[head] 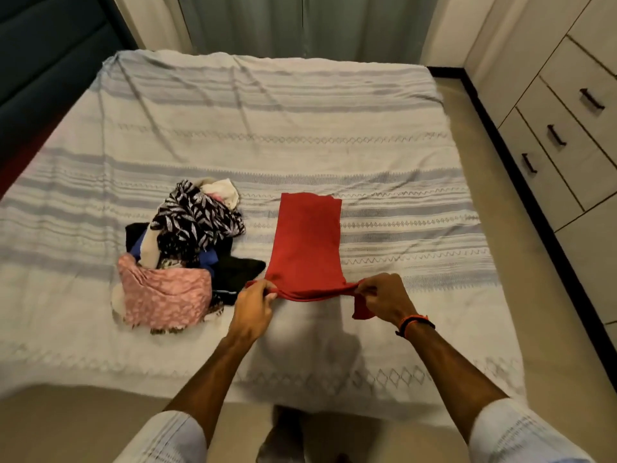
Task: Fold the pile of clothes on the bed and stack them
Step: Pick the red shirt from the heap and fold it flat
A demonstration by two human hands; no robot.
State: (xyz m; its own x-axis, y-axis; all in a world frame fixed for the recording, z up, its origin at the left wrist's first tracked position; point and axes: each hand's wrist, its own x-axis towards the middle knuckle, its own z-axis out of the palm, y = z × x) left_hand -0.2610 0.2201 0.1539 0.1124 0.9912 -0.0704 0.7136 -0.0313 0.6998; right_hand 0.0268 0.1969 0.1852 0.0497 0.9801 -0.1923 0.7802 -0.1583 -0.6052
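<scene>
A red garment (309, 243) lies as a long narrow strip on the bed (300, 128), running away from me. My left hand (253, 304) pinches its near left corner and my right hand (384, 297) pinches its near right corner, lifting the near edge a little off the sheet. A small red flap hangs below my right hand. To the left sits the unfolded pile of clothes (182, 255), with a pink patterned piece in front, a black-and-white leaf print on top, and blue, black and white pieces between.
The bed carries a white sheet with grey-blue stripes. A dark headboard (40, 78) stands at the left. White drawers with dark handles (556, 135) line the right wall past a strip of floor. Curtains (300, 25) hang beyond the far edge.
</scene>
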